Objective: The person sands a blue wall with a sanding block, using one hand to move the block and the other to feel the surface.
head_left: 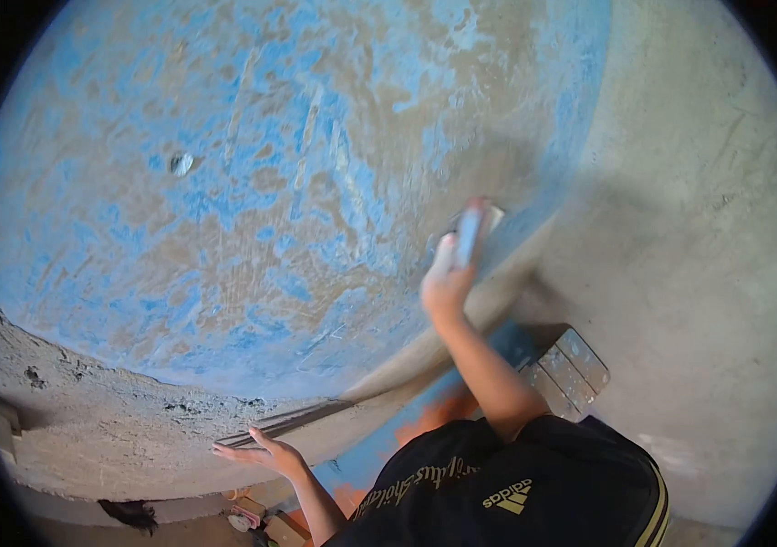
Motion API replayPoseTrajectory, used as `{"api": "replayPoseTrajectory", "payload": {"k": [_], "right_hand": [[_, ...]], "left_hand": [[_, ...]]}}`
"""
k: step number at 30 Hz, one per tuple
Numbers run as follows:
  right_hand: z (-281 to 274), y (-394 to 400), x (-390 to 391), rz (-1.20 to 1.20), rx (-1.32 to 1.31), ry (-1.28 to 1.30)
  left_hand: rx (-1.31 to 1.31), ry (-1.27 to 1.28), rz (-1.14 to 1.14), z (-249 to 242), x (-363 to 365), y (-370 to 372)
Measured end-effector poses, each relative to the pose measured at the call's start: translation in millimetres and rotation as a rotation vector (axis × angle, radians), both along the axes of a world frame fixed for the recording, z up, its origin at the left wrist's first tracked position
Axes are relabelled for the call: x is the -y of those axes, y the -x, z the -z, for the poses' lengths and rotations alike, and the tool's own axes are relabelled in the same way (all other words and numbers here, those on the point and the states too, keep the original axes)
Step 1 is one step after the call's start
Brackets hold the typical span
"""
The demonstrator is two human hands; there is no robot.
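Observation:
My right hand, smeared by motion, is closed around a small flat hand tool with a pale blue-grey body. The tool lies up against the curved wall, whose blue paint is patchy with brown-grey showing through; blur hides its exact kind. Lower left, my left hand is open, fingers stretched and thumb raised, holding nothing. Its fingertips are at the rough unpainted band below the painted area, beside a dark narrow strip.
A paint-spattered slatted seat stands just right of my right forearm. Plain grey-beige wall extends to the right. Assorted small items lie low near my left forearm. A small silvery round spot shows on the painted wall.

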State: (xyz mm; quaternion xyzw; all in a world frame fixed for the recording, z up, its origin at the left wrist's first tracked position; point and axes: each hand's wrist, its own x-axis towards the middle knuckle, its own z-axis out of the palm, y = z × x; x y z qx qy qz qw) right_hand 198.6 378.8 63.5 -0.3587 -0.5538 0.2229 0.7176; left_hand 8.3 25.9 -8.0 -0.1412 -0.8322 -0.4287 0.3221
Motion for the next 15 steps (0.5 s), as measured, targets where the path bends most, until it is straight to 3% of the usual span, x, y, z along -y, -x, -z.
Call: {"api": "replayPoseTrajectory", "payload": {"k": [5, 10, 12, 15], "right_hand": [[53.7, 29.8, 85.8, -0.051, 0.491, -0.203], [40.7, 7.1, -6.4, 0.14, 0.091, -0.006], [-7.5, -14.8, -30.1, 0.077, -0.145, 0.017], [-15.1, -7.0, -13.0, -0.133, -0.22, 0.352]], "left_hand": [[0.001, -0.012, 0.042, 20.7, 0.8, 16.7], [0.014, 0.06, 0.131, 24.0, 10.9, 12.5], [-0.012, 0.104, 0.177, 25.0, 16.2, 12.2], [-0.053, 0.15, 0.186, 27.3, 20.0, 13.8]]}}
